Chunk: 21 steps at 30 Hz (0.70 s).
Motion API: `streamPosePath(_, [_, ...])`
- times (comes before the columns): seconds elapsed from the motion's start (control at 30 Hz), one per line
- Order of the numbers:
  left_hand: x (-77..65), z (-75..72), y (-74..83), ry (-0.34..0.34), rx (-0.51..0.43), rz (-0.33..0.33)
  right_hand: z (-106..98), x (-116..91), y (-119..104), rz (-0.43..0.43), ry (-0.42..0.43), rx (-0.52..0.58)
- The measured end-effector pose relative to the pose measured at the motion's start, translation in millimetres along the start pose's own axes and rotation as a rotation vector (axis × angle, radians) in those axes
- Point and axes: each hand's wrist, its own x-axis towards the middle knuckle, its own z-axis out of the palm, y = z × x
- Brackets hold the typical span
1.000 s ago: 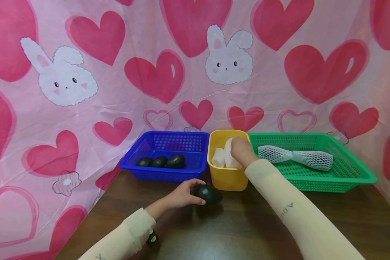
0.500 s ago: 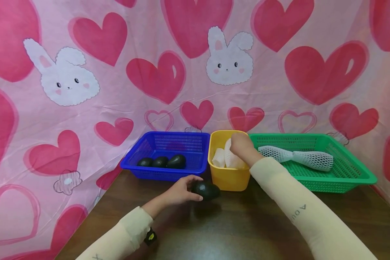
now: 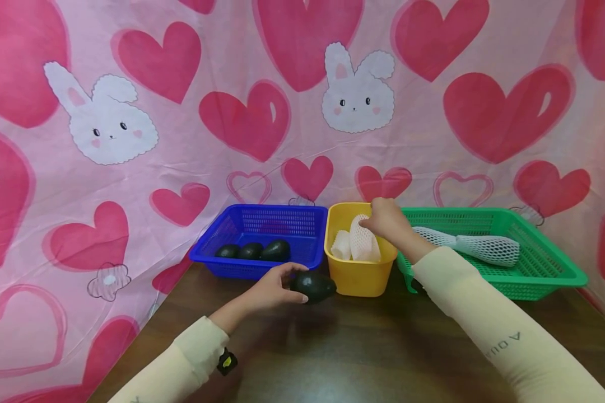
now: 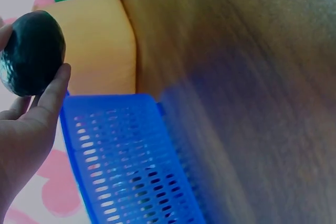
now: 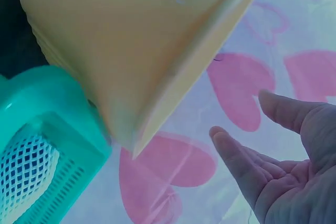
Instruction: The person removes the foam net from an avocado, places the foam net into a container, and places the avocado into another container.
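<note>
In the head view my left hand (image 3: 269, 292) grips a dark green avocado (image 3: 315, 287) between thumb and fingers, held over the table in front of the blue and yellow containers. The left wrist view shows the same avocado (image 4: 34, 53) in that grasp. My right hand (image 3: 390, 221) is at the right rim of the yellow bin (image 3: 360, 280). Seen from the right wrist, its thumb and fingers are spread apart with nothing between them. Inside the bin are white foam net sleeves (image 3: 362, 235), one standing taller than the other.
The blue basket (image 3: 259, 271) at left holds three avocados (image 3: 275, 251). To the right, the green basket (image 3: 534, 288) contains a white foam net (image 3: 489, 250), pinched at its middle. A heart-and-rabbit cloth (image 3: 262, 50) hangs behind the brown table (image 3: 363, 347).
My left hand has carried the avocado slightly left and up. My right hand has come up out of the yellow bin and moved right, away from the foam net sleeves.
</note>
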Motion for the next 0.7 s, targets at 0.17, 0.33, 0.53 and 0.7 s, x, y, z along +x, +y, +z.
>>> streamPosePath(0.17, [-0.6,-9.6,5.7,0.024,0.006,0.024,-9.0,-9.8,3.6,0.023,0.006,0.128])
streamPosePath(0.33, [-0.2,-19.4,12.0,0.047,-0.021,0.049,-11.7,-20.0,5.9,0.011,0.022,0.21])
streamPosePath(0.53, [1.8,-29.8,17.2,0.099,-0.027,0.081,-8.9,-31.1,3.2,-0.003,0.031,0.269])
streamPosePath(0.7, [5.1,-39.3,19.2,0.164,-0.029,0.086,1.6,-38.8,-2.9,0.01,0.007,0.362])
